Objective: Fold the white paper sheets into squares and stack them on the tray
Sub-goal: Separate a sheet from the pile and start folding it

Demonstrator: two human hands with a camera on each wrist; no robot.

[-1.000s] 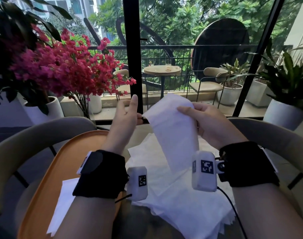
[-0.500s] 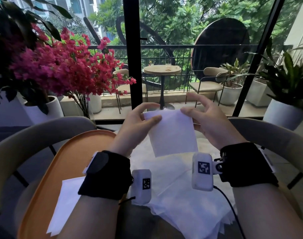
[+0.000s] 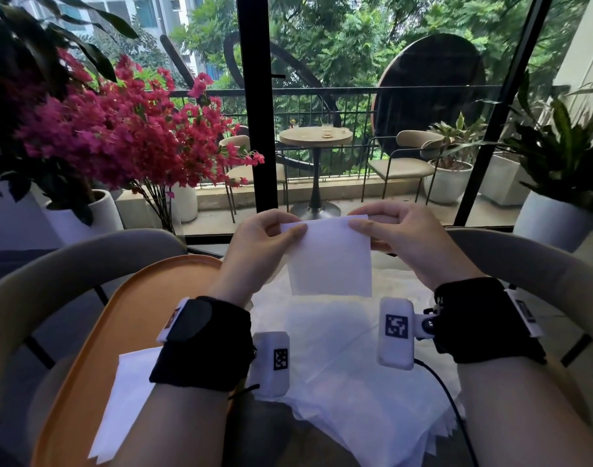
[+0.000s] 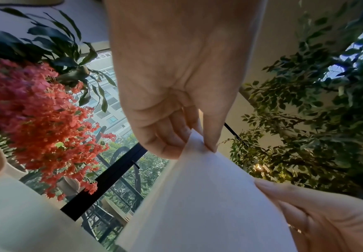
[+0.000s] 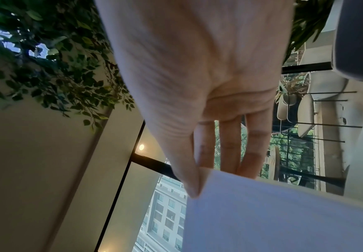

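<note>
Both hands hold a folded white paper sheet (image 3: 329,261) up in the air above the table, hanging as a near square. My left hand (image 3: 290,230) pinches its top left corner between thumb and fingers, and my right hand (image 3: 357,225) pinches the top right corner. The left wrist view shows the same sheet (image 4: 208,196) caught under the thumb of my left hand (image 4: 206,145); the right wrist view shows that paper (image 5: 273,213) pinched by my right hand (image 5: 197,179). A pile of unfolded white sheets (image 3: 355,382) lies below. The orange tray (image 3: 126,315) at left carries one white sheet (image 3: 126,399).
Two beige chair backs (image 3: 69,261) curve round the far side of the table. A pot of pink flowers (image 3: 120,129) stands at the left and a green plant in a white pot (image 3: 558,214) at the right, both before the window.
The long hanging sheet has been folded up to half its length. My left hand, open beside it a second ago, now pinches the top left corner, and both hands hold the top edge level.
</note>
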